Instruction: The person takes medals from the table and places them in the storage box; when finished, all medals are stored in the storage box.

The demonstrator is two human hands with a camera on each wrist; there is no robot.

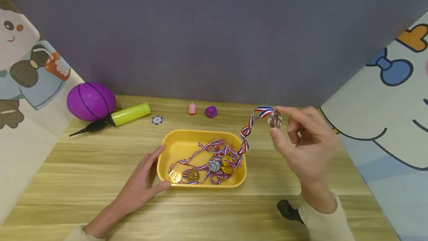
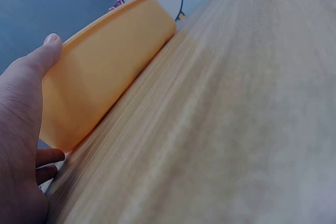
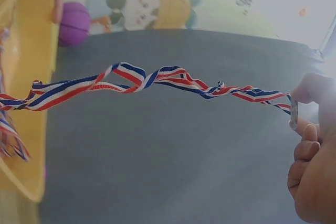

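A shiny round medal (image 1: 275, 119) is pinched between the thumb and index finger of my right hand (image 1: 309, 140), up and to the right of a yellow plastic tray (image 1: 172, 133). From it a twisted red, white and blue ribbon (image 3: 178, 80) stretches back over the tray's right rim. Inside the tray lie a tangle of similar ribbons, a silver medal (image 1: 214, 165), a gold medal (image 1: 175, 176) and a darker gold one (image 1: 193, 176). My left hand (image 1: 142, 181) holds the tray's left end, thumb at the near corner and fingers along the side.
Behind the tray stand a pink pig figure (image 1: 192, 109), a small purple toy (image 1: 211, 112) and a poker chip (image 1: 157, 120). A yellow-green hand pump (image 1: 130, 114) and a purple ball (image 1: 91, 101) lie at the left. A black object (image 1: 288, 210) is near my right sleeve.
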